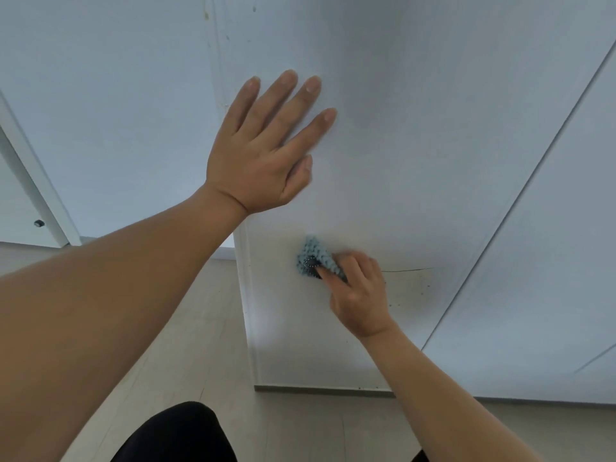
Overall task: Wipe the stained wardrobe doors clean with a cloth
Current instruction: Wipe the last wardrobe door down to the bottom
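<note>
A white wardrobe door (416,161) fills the view in front of me. My left hand (266,145) lies flat on it with fingers spread and straight, near the door's left edge. Lower down, my right hand (358,291) grips a light blue knobbly cloth (313,253) and presses it against the door. A dark patch shows on the cloth beside my fingertip. To the right of that hand the door carries a thin dark line (410,270) and several small dark specks (420,288).
A second white door panel (550,228) adjoins on the right, past a dark seam. Another white panel (100,111) stands to the left, with small marks near its edge. Pale wood floor (186,328) runs below. My dark-clothed knee (173,431) shows at the bottom.
</note>
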{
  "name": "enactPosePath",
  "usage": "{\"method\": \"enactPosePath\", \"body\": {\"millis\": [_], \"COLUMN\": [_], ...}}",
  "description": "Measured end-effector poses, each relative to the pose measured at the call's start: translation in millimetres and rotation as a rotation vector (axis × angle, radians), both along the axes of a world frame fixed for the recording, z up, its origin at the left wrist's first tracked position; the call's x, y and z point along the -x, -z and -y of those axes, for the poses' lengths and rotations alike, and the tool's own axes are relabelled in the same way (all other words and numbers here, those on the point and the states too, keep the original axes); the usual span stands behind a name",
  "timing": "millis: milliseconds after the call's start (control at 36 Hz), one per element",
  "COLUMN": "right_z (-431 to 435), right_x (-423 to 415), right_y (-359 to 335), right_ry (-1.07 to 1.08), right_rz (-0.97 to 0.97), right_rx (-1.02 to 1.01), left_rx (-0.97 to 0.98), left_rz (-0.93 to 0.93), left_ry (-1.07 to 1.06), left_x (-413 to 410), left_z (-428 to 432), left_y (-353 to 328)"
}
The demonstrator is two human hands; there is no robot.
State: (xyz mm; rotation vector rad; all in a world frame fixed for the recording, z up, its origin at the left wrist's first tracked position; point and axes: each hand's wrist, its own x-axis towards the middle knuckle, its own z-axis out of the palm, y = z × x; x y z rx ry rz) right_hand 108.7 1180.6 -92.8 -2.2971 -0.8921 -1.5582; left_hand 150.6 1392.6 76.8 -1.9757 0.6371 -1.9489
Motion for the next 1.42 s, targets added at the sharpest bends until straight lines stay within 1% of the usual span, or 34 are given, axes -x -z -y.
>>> {"method": "enactPosePath", "body": {"millis": [28,56,167,194,222,250,361,417,472,556,611,667,722,778,833,889,972,1000,1028,1083,1139,1167,1222,1278,1417], "right_z": [4,5,-6,-17,-29,-41,-61,-52,-44,-44,-53,-59,-58,-50,-46,-51,-56,-53,-47,-34,-19,-13,2,23,105], "right_x": [0,0,-6,-7,-7,-6,1,0,-2,-7,-10,-11,-12,-8,-4,0,-2,-3,-4,-2,5,10,18,26,23], "right_y": [-1,-5,-37,-42,-43,-39,0,6,-4,-40,-53,-41,-9,20,28,16,-10,-12,-8,12,33,37,34,21,-20], "right_ry": [0.0,0.002,0.077,0.084,0.076,0.055,-0.05,-0.08,-0.084,-0.058,-0.038,-0.052,-0.091,-0.107,-0.103,-0.09,-0.065,-0.058,-0.054,-0.06,-0.049,-0.036,0.013,0.079,0.251], "right_rz": [0.003,0.01,0.043,0.047,0.05,0.048,-0.031,-0.037,0.005,0.074,0.09,0.104,0.069,-0.011,-0.06,-0.044,0.027,0.05,0.063,0.029,-0.078,-0.138,-0.212,-0.209,0.0], "right_rx": [-0.015,-0.072,-0.554,-0.599,-0.575,-0.498,-0.056,0.083,0.088,-0.088,-0.149,-0.081,0.106,0.319,0.424,0.385,0.159,0.113,0.113,0.237,0.369,0.371,0.252,0.05,-0.46], "left_rx": [0.004,0.006,0.012,0.011,0.008,0.009,0.022,0.02,0.015,0.011,0.013,0.016,0.018,0.02,0.024,0.02,0.019,0.016,0.013,0.011,0.016,0.015,0.01,0.005,-0.002], "left_rz": [0.0,0.0,-0.02,-0.027,-0.033,-0.038,-0.05,-0.05,-0.046,-0.037,-0.034,-0.037,-0.035,-0.035,-0.03,-0.025,-0.022,-0.024,-0.024,-0.022,-0.016,-0.014,-0.004,0.002,0.017], "left_ry": [0.0,-0.003,0.011,0.011,0.011,0.012,0.001,-0.001,0.002,0.001,0.003,0.008,0.017,0.022,0.013,0.006,0.009,0.008,0.009,0.009,0.009,0.005,0.001,0.003,0.002], "left_x": [0,2,5,6,6,7,8,9,8,8,8,9,10,9,9,8,8,8,7,6,5,5,4,3,0], "left_z": [1,1,3,3,3,4,3,3,3,3,2,3,2,2,2,2,2,1,1,1,1,1,0,0,-1], "left_y": [0,0,0,0,0,0,-1,-1,0,-1,-2,-3,-2,-1,-1,-2,-2,-1,-1,0,1,0,1,1,2]}}
